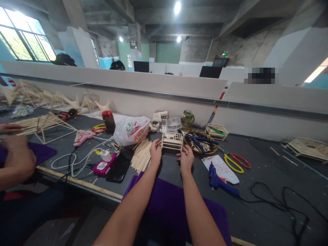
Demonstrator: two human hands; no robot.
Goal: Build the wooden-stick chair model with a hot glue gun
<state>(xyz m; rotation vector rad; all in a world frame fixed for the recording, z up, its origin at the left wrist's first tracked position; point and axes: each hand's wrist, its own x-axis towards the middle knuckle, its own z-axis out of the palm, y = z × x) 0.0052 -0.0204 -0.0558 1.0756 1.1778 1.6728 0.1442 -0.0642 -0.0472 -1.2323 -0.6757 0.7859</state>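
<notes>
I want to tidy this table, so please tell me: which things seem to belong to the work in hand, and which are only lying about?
Probably in the work:
small wooden frame, between left hand and right hand
loose sticks
blue glue gun

Probably just lying about:
black phone
white plastic bag
red-lidded jar

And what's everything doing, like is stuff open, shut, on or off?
Wooden stick frame: joined, open-sided
Left hand: at the frame's left end, grip unclear
Right hand: at the frame's right end, grip unclear
Smartphone: screen dark
Red-lidded jar: closed, upright
Blue glue gun: lying down
Wooden sticks: loose, bunched
Ceiling light: lit
</notes>
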